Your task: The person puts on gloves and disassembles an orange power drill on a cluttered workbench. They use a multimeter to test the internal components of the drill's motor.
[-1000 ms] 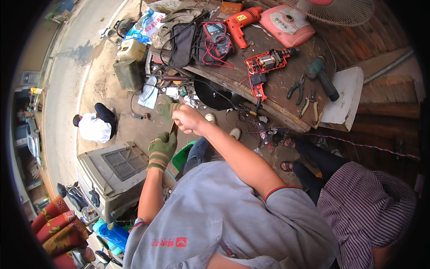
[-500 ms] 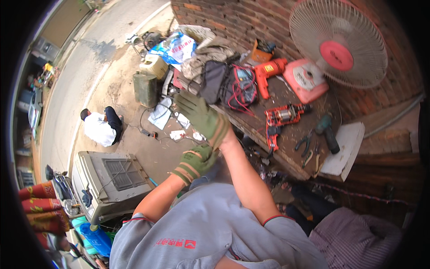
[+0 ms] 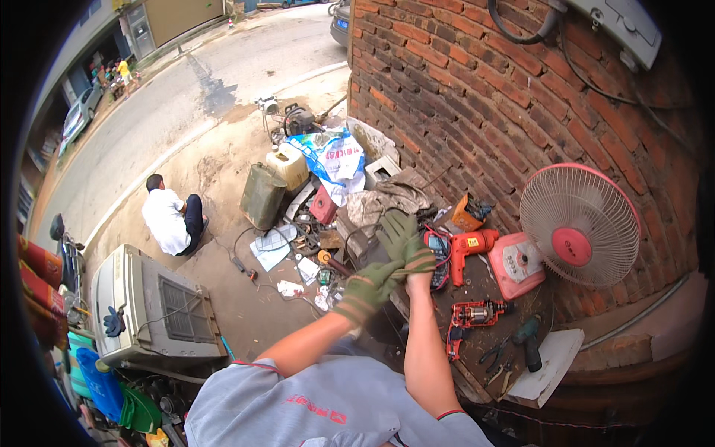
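Observation:
Both my hands wear green work gloves with tan stripes. My right hand (image 3: 402, 238) is raised over the workbench, its gloved fingers stretched out and apart, holding nothing. At its wrist, my left hand (image 3: 366, 292) has its fingers closed on the cuff of the right glove (image 3: 418, 261). Just beyond the right hand are a multimeter (image 3: 438, 252) with red leads and a red power drill (image 3: 471, 244). Nearer lies an opened red drill (image 3: 477, 314) with its motor bare. A teal drill (image 3: 528, 343) and pliers (image 3: 492, 356) lie beside it.
A pink-rimmed fan (image 3: 572, 246) stands at the right by the brick wall (image 3: 462, 97). Jerrycans (image 3: 263, 195), papers (image 3: 272, 249) and scattered parts cover the ground ahead. A grey appliance housing (image 3: 126, 298) stands left. A person in white (image 3: 167, 222) squats near the road.
The view has swung up and right, showing more brick wall. My hands have stayed together at the right wrist, with the left fingers shifting along the right glove's cuff.

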Demonstrator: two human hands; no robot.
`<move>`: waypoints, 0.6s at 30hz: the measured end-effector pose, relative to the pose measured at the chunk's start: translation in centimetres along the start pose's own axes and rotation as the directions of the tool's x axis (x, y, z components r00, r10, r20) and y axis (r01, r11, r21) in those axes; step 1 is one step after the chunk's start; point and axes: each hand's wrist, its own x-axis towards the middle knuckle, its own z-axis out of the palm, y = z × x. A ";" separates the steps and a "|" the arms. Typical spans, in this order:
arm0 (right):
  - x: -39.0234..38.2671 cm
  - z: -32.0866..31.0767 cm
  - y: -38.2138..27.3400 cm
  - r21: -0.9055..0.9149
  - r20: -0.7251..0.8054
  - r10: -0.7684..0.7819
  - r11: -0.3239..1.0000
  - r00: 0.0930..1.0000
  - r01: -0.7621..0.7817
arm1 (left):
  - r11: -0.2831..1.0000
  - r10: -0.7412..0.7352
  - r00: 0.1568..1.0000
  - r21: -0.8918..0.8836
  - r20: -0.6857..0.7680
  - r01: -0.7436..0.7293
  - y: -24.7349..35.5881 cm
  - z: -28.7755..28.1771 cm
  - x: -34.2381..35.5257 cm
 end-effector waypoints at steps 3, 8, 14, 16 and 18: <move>1.3 -0.3 -0.3 0.300 -0.050 -0.074 0.950 0.996 0.085 | 0.888 -0.148 0.989 -0.442 -0.003 0.131 -0.6 1.3 0.8; 3.0 0.2 -2.0 0.238 -0.196 -0.128 0.955 0.972 0.174 | 0.225 -0.219 0.922 -0.903 0.320 0.367 -2.4 2.0 3.5; 6.3 -1.1 -3.8 0.322 -0.385 0.117 0.946 0.916 0.014 | 0.366 -0.115 0.851 -0.775 0.512 0.515 -2.2 0.5 8.5; 6.5 -1.1 -3.8 0.444 -0.255 0.051 0.893 0.966 0.070 | 0.487 -0.070 0.876 -0.750 0.478 0.448 -0.4 -1.3 9.5; 6.5 -0.8 -3.8 0.452 -0.195 -0.066 0.880 0.979 0.149 | 0.590 -0.057 0.897 -0.710 0.438 0.384 -0.6 -1.9 9.3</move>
